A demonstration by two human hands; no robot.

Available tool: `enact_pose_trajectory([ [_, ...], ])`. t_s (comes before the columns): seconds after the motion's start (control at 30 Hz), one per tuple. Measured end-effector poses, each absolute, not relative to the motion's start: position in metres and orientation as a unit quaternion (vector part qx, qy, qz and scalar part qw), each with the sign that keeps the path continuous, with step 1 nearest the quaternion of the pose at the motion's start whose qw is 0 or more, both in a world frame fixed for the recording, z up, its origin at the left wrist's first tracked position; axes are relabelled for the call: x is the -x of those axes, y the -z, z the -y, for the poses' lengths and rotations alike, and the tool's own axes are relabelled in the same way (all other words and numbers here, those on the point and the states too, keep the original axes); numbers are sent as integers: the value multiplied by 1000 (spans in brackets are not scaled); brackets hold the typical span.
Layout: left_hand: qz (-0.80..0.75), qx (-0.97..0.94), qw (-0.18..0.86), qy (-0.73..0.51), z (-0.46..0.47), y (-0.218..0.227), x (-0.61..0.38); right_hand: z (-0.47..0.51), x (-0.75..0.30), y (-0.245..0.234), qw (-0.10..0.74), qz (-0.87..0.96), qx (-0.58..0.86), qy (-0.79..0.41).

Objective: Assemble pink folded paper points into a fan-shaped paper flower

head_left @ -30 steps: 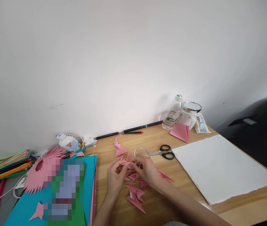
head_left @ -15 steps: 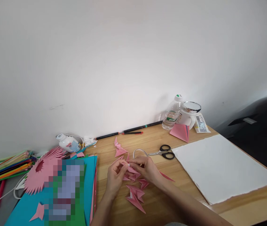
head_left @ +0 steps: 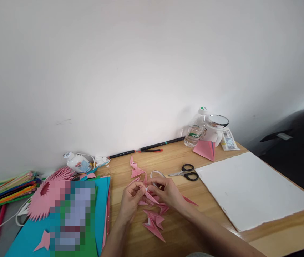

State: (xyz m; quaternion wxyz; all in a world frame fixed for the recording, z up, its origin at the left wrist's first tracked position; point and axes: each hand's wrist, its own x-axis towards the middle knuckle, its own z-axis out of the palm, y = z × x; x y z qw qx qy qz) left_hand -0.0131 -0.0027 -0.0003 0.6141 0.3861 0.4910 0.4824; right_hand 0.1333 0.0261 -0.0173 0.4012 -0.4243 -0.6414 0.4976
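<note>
My left hand (head_left: pixel 131 200) is closed in a pinch on a folded pink paper piece (head_left: pixel 151 197), held just above the table. At a small white patch (head_left: pixel 146 189) on that piece, the thumb and fingertips of my right hand (head_left: pixel 165 192) are pressed together; what they grip is too small to make out. Under and around both hands lie several more folded pink paper pieces (head_left: pixel 154 225). Partly hidden behind my right hand is a white ring, like a tape roll (head_left: pixel 157 173). Scissors (head_left: pixel 188 172) with black handles rest beyond it.
A white board (head_left: pixel 253 192) lies at right. Along the wall stand a water bottle (head_left: pixel 194 128), a white mug (head_left: pixel 213 135) and pens (head_left: pixel 122 154). At left are a pink folded-paper ring (head_left: pixel 36 201), blue sheets (head_left: pixel 102 192), a white bottle (head_left: pixel 78 162) and colourful strips (head_left: pixel 10 189).
My right fingers have shifted slightly at the white patch, and the held pink piece is tilted a little differently. The view has moved very slightly; everything else stays put.
</note>
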Motion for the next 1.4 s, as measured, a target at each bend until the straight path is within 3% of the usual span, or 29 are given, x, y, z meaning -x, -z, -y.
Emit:
enact_pose_trajectory([
  [0.57,-445,-304,670,-510,2,1,12,-19,-130,11,410,647,405,-500],
  [0.97,-531,-390,575,-485,1,3,13,-20,-135,13,388,732,444,-340],
  [1.2,-570,-445,484,-493,0,5,12,-19,-134,15,394,744,433,-322],
  [1.4,-555,-453,485,-501,2,5,11,-21,-135,18,409,723,431,-353],
])
